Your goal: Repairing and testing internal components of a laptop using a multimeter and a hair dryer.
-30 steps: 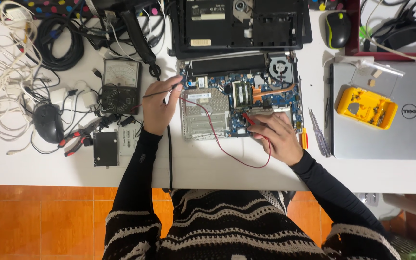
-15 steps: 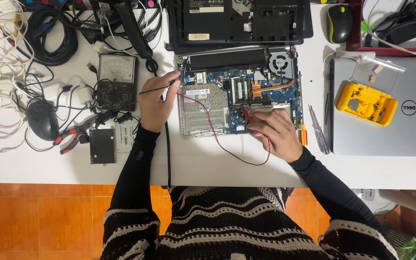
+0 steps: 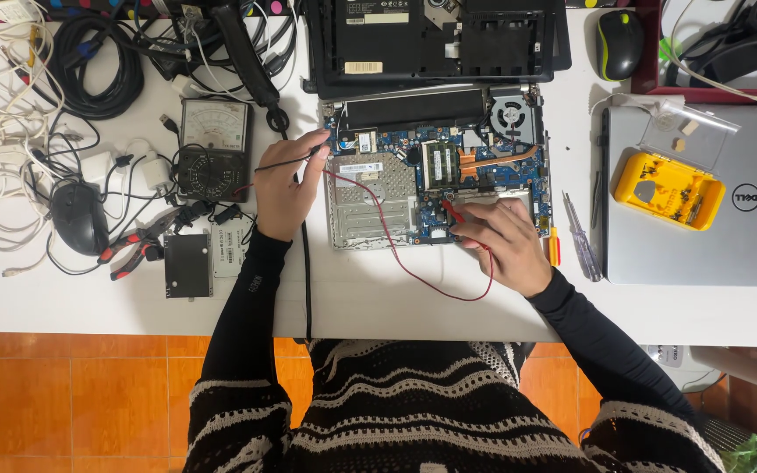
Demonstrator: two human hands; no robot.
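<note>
On the opened laptop board [image 3: 435, 175], both my hands are down with probes. Left hand [image 3: 284, 188] pinches the black probe [image 3: 286, 160] between thumb and fingers, tip aimed at the board's upper-left corner by the small card. I can't tell if the tip actually touches. Right hand [image 3: 503, 243] is closed around the red probe [image 3: 450, 208], tip at the lower middle of the board, near the silver drive bay [image 3: 370, 201]. Contact there is hidden by my fingers too.

Red lead [image 3: 413, 263] loops off the board, over the table edge side and back under my right hand; slack looks kept so it doesn't tug the tip. Black lead [image 3: 307, 280] runs straight down off the white table [image 3: 63, 307] toward me.

Analog multimeter [image 3: 212, 149] sits just left of my left hand, dial facing up, likely so I can read it without moving the probes.

Further out: removed bottom cover [image 3: 435, 39] above the board, screwdriver [image 3: 580, 250] right of it, yellow screw tray [image 3: 669, 191] resting on a closed silver laptop [image 3: 703, 254]. Left side has pliers [image 3: 133, 254], a bare drive [image 3: 187, 264], a black mouse [image 3: 79, 217] and tangled cables [image 3: 10, 131].
</note>
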